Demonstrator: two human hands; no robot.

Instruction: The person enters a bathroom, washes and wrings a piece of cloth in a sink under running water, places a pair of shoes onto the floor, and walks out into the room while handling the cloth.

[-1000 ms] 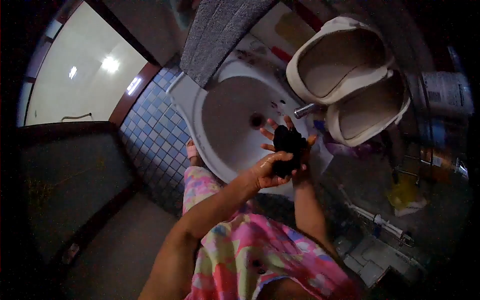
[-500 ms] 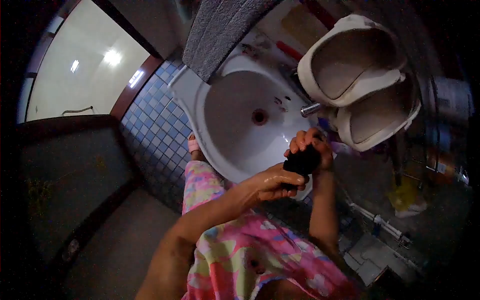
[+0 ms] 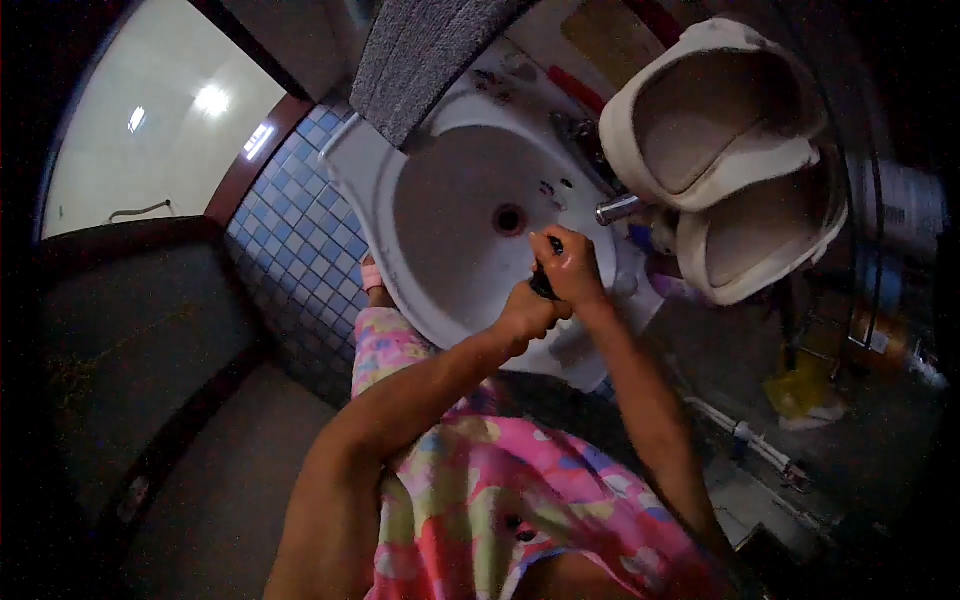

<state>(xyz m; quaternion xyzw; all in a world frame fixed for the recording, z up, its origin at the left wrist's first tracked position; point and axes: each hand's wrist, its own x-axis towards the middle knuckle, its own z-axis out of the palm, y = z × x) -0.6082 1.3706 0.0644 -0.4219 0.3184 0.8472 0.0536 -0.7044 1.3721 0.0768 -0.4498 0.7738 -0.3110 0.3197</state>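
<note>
Observed at a white ceramic washbasin (image 3: 450, 215): one person stands close against the near rim, both bare forearms reaching forward over the bowl; the left hand (image 3: 530, 312) is clenched, fingers curled in, around the lower part of a small, black, crumpled article, apparently of cloth (image 3: 543, 284); the right hand (image 3: 570, 265) is likewise clenched, just beyond the left, around the upper part of the same article; black shows between the two fists and again at the top of the right one; its full shape is hidden by the fingers; the back of the right hand carries a bright glint.

The article is in the grasp of both hands, above the near side of the bowl; a round, dark drain hole (image 3: 509, 220) lies just past the fists; a short, shiny metal spout (image 3: 620, 208) points in over the rim, on the person's right, near the right hand.

Noted around the fixture: a grey, ribbed textile (image 3: 425, 70) overlaps the basin's far edge; two off-white, shoe-shaped articles (image 3: 745, 160) are beside the spout, one partly covering the other; the person wears a pink, multicoloured patterned garment (image 3: 500, 470); small blue-and-white square tiles (image 3: 300, 220) lie to the left of the basin.
</note>
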